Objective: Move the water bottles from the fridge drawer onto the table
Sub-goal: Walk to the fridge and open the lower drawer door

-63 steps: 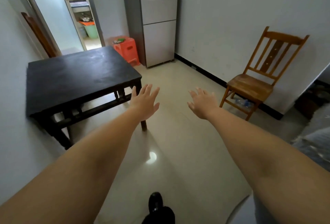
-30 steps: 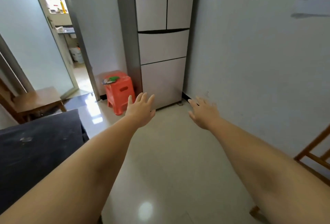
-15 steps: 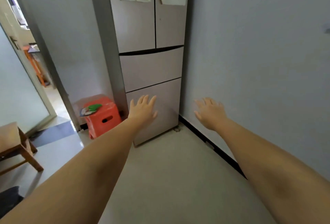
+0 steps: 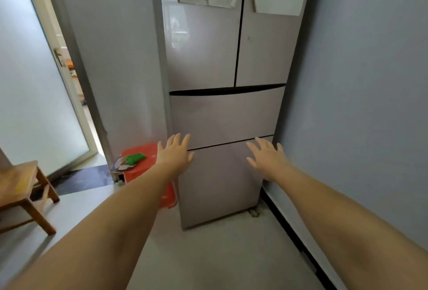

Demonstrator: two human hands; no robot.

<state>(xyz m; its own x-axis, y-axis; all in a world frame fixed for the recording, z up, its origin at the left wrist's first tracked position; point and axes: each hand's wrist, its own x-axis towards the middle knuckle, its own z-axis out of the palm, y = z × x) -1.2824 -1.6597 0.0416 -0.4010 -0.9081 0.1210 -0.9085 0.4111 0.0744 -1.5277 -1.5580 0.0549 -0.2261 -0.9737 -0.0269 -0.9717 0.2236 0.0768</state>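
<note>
A tall pale fridge stands straight ahead against the right wall, with two upper doors and two drawers below. The upper drawer and the lower drawer are both closed. My left hand is stretched out in front of the seam between the drawers, fingers straight and empty. My right hand reaches out likewise near the drawers' right side, fingers spread, holding nothing. I cannot tell whether either hand touches the fridge. No water bottles are visible and the table is out of view.
An orange plastic stool with a green item on top stands left of the fridge. A wooden chair sits at the far left. A glass door stands ajar on the left. The grey wall is close on the right.
The view has advanced from the black table toward the fridge, which now fills the centre. Both hands stay outstretched and empty, now in front of the drawers.
</note>
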